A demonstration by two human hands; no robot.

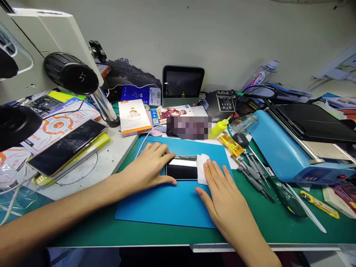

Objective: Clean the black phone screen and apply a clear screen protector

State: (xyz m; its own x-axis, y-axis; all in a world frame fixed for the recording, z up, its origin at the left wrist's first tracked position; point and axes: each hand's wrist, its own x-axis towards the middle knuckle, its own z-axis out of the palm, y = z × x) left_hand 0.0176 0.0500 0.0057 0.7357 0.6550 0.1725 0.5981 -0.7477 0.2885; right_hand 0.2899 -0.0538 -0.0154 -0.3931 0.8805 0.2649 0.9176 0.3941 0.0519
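Left hand (pixel 152 163) gripping the phone (pixel 182 172) by its edges, I have it flat on the blue mat (pixel 164 204); my right hand (pixel 224 191) lies spread, fingers straight, on the tissue (pixel 203 170) at its right end. A slack grip could let the phone slide; trapped grit might scratch it. Around the mat runs a green bench (pixel 167 237), screwdrivers (pixel 256 183) rightward, pale wall (pixel 236 37) behind.

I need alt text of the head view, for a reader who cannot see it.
The left hand holds a phone on a blue mat, while the right hand rests on a white wipe at the phone's right end. Tools lie to the right.
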